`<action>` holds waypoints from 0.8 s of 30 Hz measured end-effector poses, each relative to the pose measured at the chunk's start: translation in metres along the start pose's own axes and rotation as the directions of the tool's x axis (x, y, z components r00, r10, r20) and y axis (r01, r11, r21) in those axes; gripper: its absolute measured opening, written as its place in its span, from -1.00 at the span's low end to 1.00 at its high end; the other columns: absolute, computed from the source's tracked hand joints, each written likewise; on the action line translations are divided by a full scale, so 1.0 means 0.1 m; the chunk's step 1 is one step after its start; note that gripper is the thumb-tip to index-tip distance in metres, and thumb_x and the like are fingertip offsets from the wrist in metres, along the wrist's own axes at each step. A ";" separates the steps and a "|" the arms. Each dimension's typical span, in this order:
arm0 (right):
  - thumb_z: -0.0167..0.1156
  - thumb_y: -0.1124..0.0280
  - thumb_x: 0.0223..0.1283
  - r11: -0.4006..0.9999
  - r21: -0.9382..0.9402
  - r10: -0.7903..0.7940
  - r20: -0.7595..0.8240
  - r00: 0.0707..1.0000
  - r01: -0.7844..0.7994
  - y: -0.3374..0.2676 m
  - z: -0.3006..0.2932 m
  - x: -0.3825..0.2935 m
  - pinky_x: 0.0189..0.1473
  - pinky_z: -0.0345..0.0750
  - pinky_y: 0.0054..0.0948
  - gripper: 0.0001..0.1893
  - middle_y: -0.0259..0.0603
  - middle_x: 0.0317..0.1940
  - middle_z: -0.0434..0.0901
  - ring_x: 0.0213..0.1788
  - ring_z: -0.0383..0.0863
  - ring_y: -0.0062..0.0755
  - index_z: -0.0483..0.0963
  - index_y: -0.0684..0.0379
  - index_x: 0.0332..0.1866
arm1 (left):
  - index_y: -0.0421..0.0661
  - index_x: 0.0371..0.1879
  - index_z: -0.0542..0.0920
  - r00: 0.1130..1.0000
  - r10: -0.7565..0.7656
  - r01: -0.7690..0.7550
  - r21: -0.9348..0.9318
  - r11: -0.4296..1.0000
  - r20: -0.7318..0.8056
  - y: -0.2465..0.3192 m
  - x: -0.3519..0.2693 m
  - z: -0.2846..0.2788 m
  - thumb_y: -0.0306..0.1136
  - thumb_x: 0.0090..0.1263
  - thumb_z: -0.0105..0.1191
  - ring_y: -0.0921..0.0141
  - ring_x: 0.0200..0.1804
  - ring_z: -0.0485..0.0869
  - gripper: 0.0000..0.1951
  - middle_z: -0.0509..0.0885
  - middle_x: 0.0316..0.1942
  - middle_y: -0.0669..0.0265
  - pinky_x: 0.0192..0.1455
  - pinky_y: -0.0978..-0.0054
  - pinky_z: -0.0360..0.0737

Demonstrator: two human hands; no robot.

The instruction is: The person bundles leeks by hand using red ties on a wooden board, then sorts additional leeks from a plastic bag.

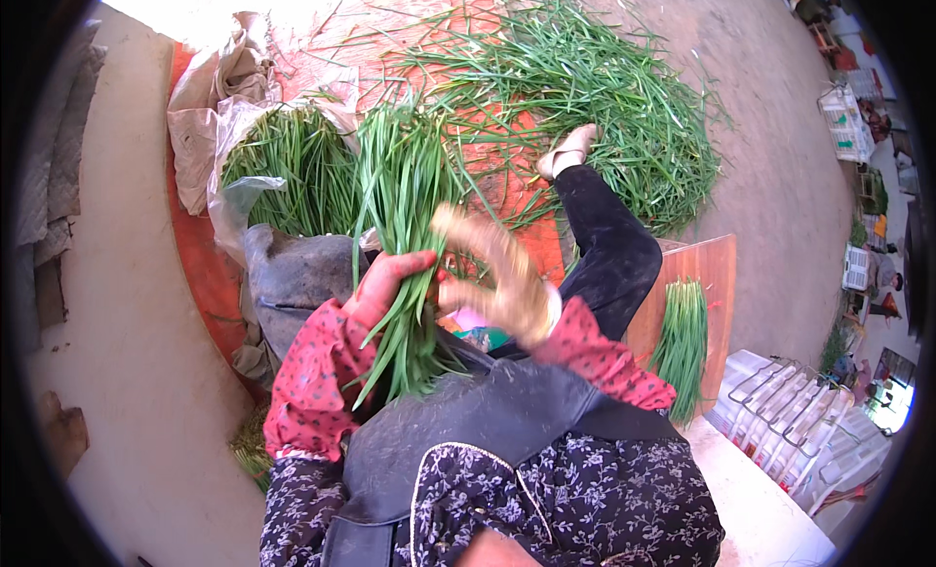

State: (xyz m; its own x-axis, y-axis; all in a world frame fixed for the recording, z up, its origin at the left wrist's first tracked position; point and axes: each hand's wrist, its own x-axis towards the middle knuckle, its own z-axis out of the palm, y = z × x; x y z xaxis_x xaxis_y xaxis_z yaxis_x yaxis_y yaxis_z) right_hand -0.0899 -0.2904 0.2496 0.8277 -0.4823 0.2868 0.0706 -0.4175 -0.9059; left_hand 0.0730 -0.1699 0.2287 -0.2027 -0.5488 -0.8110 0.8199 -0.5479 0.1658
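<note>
My bare left hand (391, 278) grips a thick bunch of garlic chives (406, 172) around its middle. One end of the bunch points away from me, and the other hangs over the dark apron (468, 421) on my lap. Just right of the bunch is my right hand (501, 271), in a tan glove and blurred by motion. Its thumb and fingers are spread apart, with nothing visible between them. Beyond my left hand, more chives (300, 165) stand packed in a clear plastic bag (227, 139).
Loose green leaves (629, 92) lie heaped on an orange sheet (504, 150) and the floor, against my shoe (570, 150). At right, a chive bundle (684, 340) rests on a wooden board (720, 311), near stacked white plastic crates (782, 406). A pale wall or ledge (139, 201) runs along the left.
</note>
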 end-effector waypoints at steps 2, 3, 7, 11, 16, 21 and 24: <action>0.40 -0.07 -0.08 0.943 -0.299 0.100 -0.171 0.980 -0.149 0.16 -0.07 0.24 0.30 0.32 -0.21 0.01 0.01 0.32 0.31 0.30 0.36 -0.04 0.09 0.23 0.43 | -0.17 -0.18 0.54 0.987 0.137 -0.112 0.263 0.958 -0.079 -0.03 -0.32 0.03 -0.32 0.27 0.12 0.40 -0.49 0.60 -0.77 0.61 -0.45 0.26 -0.42 0.43 0.60; 0.42 -0.02 -0.10 0.851 -0.489 0.090 -0.223 0.971 -0.191 0.29 -0.09 0.34 0.22 0.40 -0.15 0.06 0.02 0.36 0.22 0.26 0.41 0.04 0.01 0.19 0.47 | -0.15 -0.15 0.52 0.990 0.132 -0.106 0.336 0.936 -0.055 -0.05 -0.46 0.00 -0.32 0.26 0.14 0.41 -0.50 0.60 -0.75 0.60 -0.45 0.27 -0.45 0.47 0.59; 0.21 0.20 0.09 0.549 -0.514 0.737 -0.072 0.672 -0.659 0.87 0.39 0.50 -0.07 0.56 -0.07 -0.51 0.12 -0.09 0.58 -0.14 0.62 0.14 0.42 0.17 0.13 | -0.16 -0.15 0.55 0.996 0.038 -0.005 0.403 0.915 -0.075 -0.29 -1.10 -0.13 -0.32 0.13 0.23 0.40 -0.52 0.59 -0.67 0.61 -0.45 0.28 -0.45 0.48 0.55; 0.08 0.25 0.19 0.653 -0.365 0.671 -0.127 0.730 -0.664 1.37 0.58 0.12 -0.15 0.55 -0.09 -0.74 0.07 -0.32 0.64 -0.22 0.65 0.04 0.50 0.23 -0.17 | -0.17 -0.04 0.55 0.985 0.010 0.040 0.281 0.959 -0.174 -0.72 -1.61 -0.43 -0.35 0.08 0.25 0.46 -0.36 0.59 -0.59 0.65 -0.31 0.31 -0.28 0.50 0.53; 0.08 0.31 0.22 0.467 -0.294 0.763 -0.343 0.548 -0.834 2.21 -0.14 -0.20 -0.27 0.55 -0.25 -0.80 -0.09 -0.34 0.65 -0.35 0.65 -0.20 0.51 0.21 -0.19 | -0.18 0.23 0.43 0.967 -0.069 0.098 0.105 0.990 -0.247 -1.19 -1.91 -0.97 -0.48 0.07 0.22 0.32 0.00 0.63 -0.38 0.62 0.04 0.19 0.12 0.33 0.55; 0.14 -0.13 0.11 0.696 -0.394 0.708 0.233 0.667 -0.601 0.69 0.47 0.16 -0.06 0.55 -0.13 -0.52 0.09 -0.27 0.64 -0.13 0.64 0.03 0.59 0.06 -0.09 | -0.17 0.19 0.47 0.962 -0.036 0.057 0.068 0.996 -0.271 -1.31 -1.90 -0.97 -0.51 0.08 0.23 0.37 -0.02 0.63 -0.42 0.63 0.04 0.23 0.11 0.35 0.54; 0.11 0.26 0.12 0.730 -0.653 0.565 0.408 0.717 -0.203 0.42 1.14 0.13 -0.04 0.57 -0.18 -0.74 0.05 -0.22 0.63 -0.11 0.65 -0.04 0.54 0.17 -0.16 | -0.19 0.06 0.57 0.950 -0.001 0.074 0.223 0.972 -0.314 -1.30 -1.97 -0.90 -0.51 0.09 0.24 0.44 -0.07 0.63 -0.54 0.68 -0.05 0.29 0.08 0.40 0.54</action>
State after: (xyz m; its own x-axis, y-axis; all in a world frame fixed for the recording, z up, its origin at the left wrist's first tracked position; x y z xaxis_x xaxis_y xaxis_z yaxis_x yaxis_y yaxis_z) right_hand -0.0124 -0.2262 0.1796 0.8608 -0.2676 -0.4329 -0.4801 -0.7092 -0.5162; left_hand 0.0544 0.0657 0.3165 -0.0251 -0.3228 -0.9461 0.6622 -0.7144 0.2262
